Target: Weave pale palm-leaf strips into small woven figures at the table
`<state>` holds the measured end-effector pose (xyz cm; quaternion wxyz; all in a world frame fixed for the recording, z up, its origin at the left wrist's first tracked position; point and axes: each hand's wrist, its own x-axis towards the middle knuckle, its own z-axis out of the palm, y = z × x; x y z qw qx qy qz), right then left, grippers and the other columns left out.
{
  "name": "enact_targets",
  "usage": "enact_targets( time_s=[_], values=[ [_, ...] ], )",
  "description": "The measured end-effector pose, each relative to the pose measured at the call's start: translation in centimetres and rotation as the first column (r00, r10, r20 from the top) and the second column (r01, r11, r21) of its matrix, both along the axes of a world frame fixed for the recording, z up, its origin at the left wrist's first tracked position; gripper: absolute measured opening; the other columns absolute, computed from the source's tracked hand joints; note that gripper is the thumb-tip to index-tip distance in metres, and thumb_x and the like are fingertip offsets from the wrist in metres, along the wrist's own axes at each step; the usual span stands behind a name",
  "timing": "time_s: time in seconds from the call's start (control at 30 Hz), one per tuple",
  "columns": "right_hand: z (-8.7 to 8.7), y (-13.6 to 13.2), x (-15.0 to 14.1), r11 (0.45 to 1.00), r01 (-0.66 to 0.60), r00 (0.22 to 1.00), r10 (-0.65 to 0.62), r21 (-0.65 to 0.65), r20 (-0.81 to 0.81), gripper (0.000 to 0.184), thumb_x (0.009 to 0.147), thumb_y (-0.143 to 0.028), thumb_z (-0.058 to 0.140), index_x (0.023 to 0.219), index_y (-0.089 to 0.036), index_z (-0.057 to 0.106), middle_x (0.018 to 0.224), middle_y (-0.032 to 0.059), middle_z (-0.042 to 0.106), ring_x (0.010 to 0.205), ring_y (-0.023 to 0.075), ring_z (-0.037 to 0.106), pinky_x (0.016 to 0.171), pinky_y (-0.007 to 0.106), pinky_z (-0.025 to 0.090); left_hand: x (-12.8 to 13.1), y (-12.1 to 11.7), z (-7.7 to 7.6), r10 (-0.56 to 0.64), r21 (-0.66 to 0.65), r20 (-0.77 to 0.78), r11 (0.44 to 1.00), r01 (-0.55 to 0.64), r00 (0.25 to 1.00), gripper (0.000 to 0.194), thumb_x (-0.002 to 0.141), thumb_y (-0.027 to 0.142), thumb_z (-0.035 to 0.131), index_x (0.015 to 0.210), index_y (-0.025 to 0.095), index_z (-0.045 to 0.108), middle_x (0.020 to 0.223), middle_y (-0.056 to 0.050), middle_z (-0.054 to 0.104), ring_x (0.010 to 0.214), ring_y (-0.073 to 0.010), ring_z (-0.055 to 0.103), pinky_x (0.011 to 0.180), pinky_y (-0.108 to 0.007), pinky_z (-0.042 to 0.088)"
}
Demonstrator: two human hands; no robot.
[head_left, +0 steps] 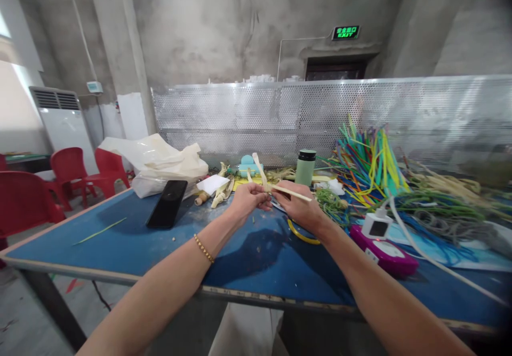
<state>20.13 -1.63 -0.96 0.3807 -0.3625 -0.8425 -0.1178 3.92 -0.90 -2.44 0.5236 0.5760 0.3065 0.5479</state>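
Observation:
My left hand point(250, 200) is closed, its fingertips pinching the base of a pale, flat plant strip point(259, 168) that sticks up above them. My right hand point(298, 206) is closed too, close beside the left, with a thin pale stick point(294, 191) lying across its fingers and pointing right. The two hands meet over the blue table point(236, 262), raised above its top. Below my right hand a yellow curved handle point(302, 234) shows; the rest of it is hidden. What the right fingertips touch is too small to make out.
A black phone point(167, 204) and a white plastic bag point(160, 158) are on the left. Behind my hands stands a green flask point(305, 168). Colourful strips point(368, 164), a purple box point(384, 252) and a white charger point(376, 223) with its cable lie right. A perforated metal screen point(240, 116) closes the back.

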Motion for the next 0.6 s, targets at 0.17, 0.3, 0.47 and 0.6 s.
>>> enact_targets(
  time_s=[0.17,0.3,0.47,0.6],
  values=[
    [0.0,-0.2,-0.4,0.998,0.014,0.999,-0.016,0.059,0.044,0.025,0.09,-0.024,0.043,0.07,-0.018,0.057,0.068,0.0045,0.057,0.063,0.0155,0.048,0.061,0.027,0.032,-0.2,-0.2,0.2,0.016,-0.004,-0.002,1.0,-0.016,1.0,0.008,0.07,0.0,0.058,0.072,0.008,0.058,0.062,-0.004,0.063,0.052,-0.0131,0.063,0.054,-0.027,0.054],
    [-0.2,0.1,-0.4,0.997,-0.023,0.997,0.018,0.067,0.073,0.021,0.087,-0.019,0.043,0.073,-0.017,0.059,0.071,0.0058,0.061,0.065,0.0164,0.05,0.063,0.027,0.034,-0.1,-0.2,0.2,0.049,-0.016,0.013,0.999,-0.048,0.999,0.008,0.07,0.0,0.058,0.07,0.007,0.058,0.06,-0.004,0.063,0.051,-0.0132,0.062,0.052,-0.027,0.052],
    [-0.6,0.9,0.1,0.994,-0.082,0.997,0.081,-0.077,-0.005,0.02,0.081,-0.011,0.045,0.081,-0.018,0.064,0.074,0.0038,0.066,0.068,0.0156,0.056,0.063,0.025,0.038,-0.2,-0.2,0.3,0.083,-0.002,0.041,0.997,-0.083,0.996,0.009,0.067,0.0,0.059,0.068,0.009,0.057,0.058,-0.004,0.063,0.049,-0.0123,0.06,0.051,-0.026,0.051],
    [-0.7,1.0,0.1,0.994,-0.081,0.997,0.081,-0.079,-0.004,0.02,0.082,-0.012,0.048,0.084,-0.018,0.066,0.078,0.0043,0.069,0.072,0.0167,0.06,0.067,0.025,0.04,-0.4,0.1,0.2,0.11,-0.004,0.04,0.994,-0.11,0.993,0.008,0.066,0.003,0.059,0.065,0.01,0.057,0.057,-0.004,0.062,0.05,-0.0122,0.06,0.049,-0.024,0.05]
  ],
)
